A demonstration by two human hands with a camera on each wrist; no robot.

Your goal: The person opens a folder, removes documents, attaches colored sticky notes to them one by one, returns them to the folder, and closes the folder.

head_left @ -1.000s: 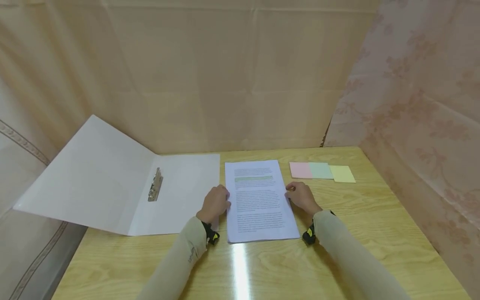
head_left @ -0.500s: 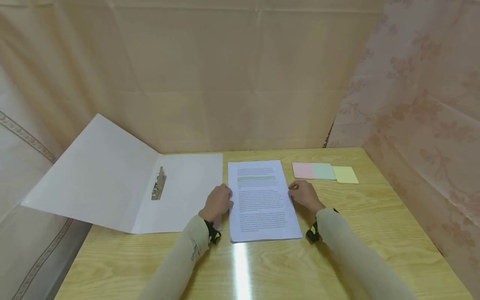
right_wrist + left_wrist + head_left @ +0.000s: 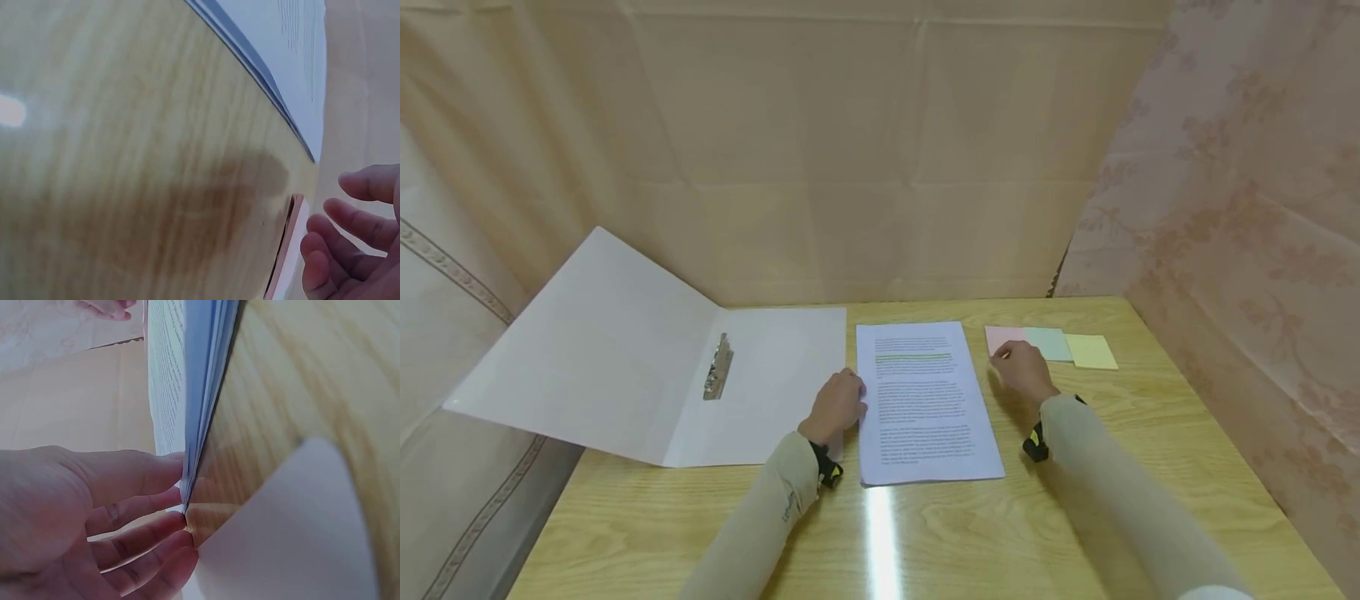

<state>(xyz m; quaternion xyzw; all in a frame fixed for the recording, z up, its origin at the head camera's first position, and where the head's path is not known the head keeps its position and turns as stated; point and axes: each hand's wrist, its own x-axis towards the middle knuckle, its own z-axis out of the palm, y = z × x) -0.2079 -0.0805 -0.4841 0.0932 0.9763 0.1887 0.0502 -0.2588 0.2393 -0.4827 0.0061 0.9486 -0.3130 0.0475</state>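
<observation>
A stack of printed sheets with green-highlighted lines lies mid-table. My left hand is at its left edge; the left wrist view shows thumb and fingertips touching the sheets' side, fingers extended and relaxed. Over the near part of a pink sticky note pad hovers my right hand, partly covering it. In the right wrist view the fingers are loosely bent beside the pad's edge, with nothing between thumb and fingers. Mint and yellow pads sit to its right.
An open white folder with a metal clip mechanism lies left of the sheets, its cover tilted up past the table's left edge. Curtains hang behind and at both sides of the wooden table.
My right hand has left the right edge of the sheets and moved right and away from me to the pink pad. The left hand has stayed at the left edge.
</observation>
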